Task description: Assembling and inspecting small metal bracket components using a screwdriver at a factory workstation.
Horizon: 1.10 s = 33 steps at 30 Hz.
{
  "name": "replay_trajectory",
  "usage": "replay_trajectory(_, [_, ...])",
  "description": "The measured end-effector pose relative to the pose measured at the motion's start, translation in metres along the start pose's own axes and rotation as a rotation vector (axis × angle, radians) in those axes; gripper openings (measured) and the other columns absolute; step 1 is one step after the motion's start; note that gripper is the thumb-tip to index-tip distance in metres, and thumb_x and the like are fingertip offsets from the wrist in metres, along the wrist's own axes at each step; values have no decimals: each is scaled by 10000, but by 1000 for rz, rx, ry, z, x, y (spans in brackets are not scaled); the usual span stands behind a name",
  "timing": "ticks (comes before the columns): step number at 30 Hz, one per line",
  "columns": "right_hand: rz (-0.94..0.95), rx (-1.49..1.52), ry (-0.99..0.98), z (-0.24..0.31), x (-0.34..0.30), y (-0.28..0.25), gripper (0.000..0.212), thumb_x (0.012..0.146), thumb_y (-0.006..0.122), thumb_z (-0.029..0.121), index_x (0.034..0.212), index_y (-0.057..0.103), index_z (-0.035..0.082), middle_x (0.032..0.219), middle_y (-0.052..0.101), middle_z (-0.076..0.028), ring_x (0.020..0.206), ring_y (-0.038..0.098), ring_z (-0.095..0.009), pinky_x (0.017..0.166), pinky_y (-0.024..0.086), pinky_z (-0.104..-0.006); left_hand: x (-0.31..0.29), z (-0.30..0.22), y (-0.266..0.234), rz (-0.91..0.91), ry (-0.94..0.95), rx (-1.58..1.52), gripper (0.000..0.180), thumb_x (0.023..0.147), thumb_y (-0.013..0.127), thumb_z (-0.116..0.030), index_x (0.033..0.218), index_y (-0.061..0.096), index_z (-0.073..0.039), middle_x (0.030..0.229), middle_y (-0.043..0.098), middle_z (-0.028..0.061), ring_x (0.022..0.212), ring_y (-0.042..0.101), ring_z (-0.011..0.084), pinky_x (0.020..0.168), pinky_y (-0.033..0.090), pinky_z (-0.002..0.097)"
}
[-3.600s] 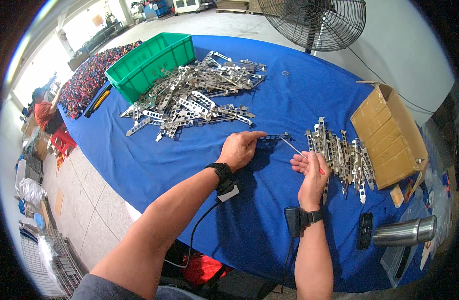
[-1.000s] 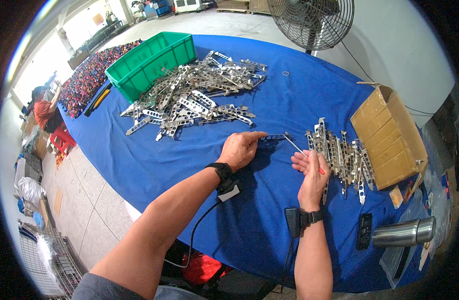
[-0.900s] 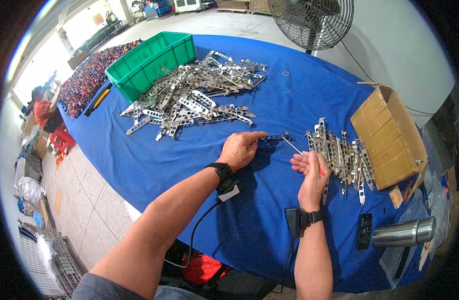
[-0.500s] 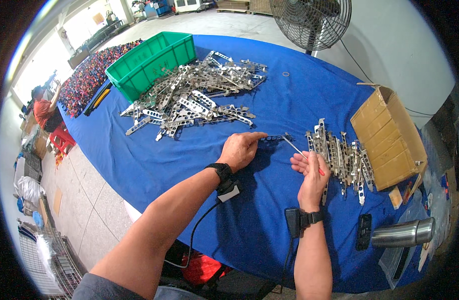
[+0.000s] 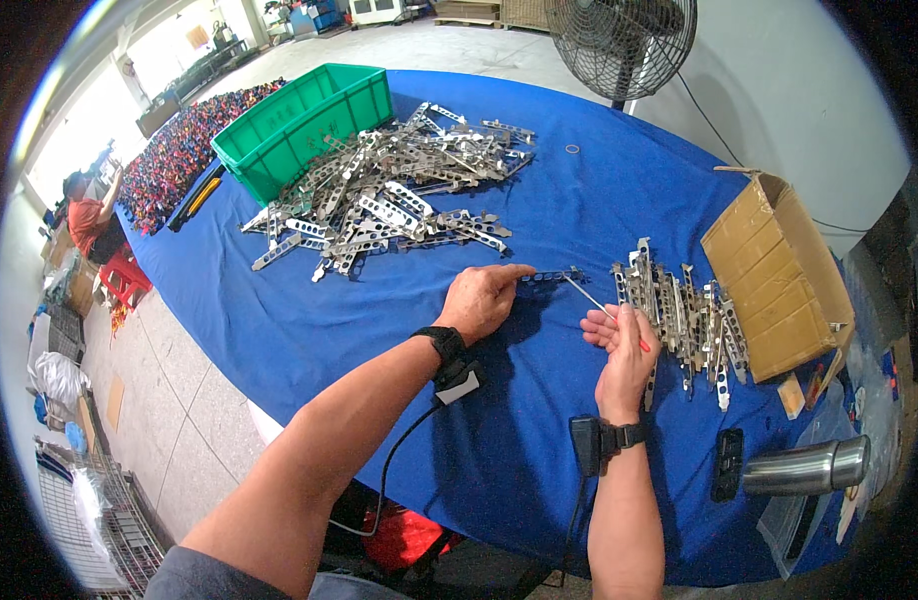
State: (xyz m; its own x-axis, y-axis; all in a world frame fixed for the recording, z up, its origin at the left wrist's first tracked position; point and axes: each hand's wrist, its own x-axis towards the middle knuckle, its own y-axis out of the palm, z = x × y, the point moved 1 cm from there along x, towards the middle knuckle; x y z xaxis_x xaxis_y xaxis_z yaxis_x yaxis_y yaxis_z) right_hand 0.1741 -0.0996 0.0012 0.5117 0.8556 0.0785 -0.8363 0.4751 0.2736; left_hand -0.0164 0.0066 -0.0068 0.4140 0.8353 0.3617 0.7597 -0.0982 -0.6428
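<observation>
My left hand (image 5: 479, 303) is closed on one end of a perforated metal bracket strip (image 5: 551, 276), which points right above the blue cloth. Between the thumb and fingers of my right hand (image 5: 622, 345) sits a thin screwdriver (image 5: 590, 299) with a red handle end. Its shaft slants up and left, and the tip is at the strip's far end; whether it touches cannot be made out. Right of that hand lies a row of similar metal strips (image 5: 684, 320). A larger jumbled pile of strips (image 5: 389, 195) covers the cloth farther back.
A green crate (image 5: 304, 125) stands behind the pile, an open cardboard box (image 5: 779, 275) at the right. Near the right front lie a steel flask (image 5: 807, 465) and a black remote-like object (image 5: 727, 464). A fan (image 5: 629, 45) stands beyond the table; a person in red (image 5: 89, 215) sits far left.
The screwdriver's tip has shifted very slightly left along the strip's end. Both hands stay nearly where they were, with the same holds.
</observation>
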Motion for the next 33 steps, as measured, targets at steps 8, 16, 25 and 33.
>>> replay_trajectory(8, [-29,-17,-3,1,0,4,360,1034,486,293,987,618,-38,869,696,-163,751,699,-213,661,549,-295,0,-6,-4,34,-51,-3,312,883,536,-79,1132,714,-138,888,701,199,817,679,376,741,534,461])
replay_trajectory(16, [-52,-25,-13,-1,1,1,369,1037,486,298,982,621,-40,873,697,-164,754,699,-211,661,550,-299,1,-5,-3,36,-56,6,309,887,534,-92,1130,718,-139,872,696,204,795,675,377,734,531,466])
replay_trajectory(25, [-44,-28,-24,-1,1,1,363,1038,480,285,971,619,-43,869,698,-167,743,699,-213,662,555,-299,1,1,0,8,-9,15,310,885,536,-96,1133,717,-142,870,696,204,794,674,379,728,531,468])
replay_trajectory(33, [-37,-13,-21,1,0,4,362,1036,487,286,978,621,-44,880,702,-165,742,700,-209,652,548,-293,0,0,0,1,-6,3,307,891,534,-93,1132,716,-141,897,702,201,824,678,378,750,538,462])
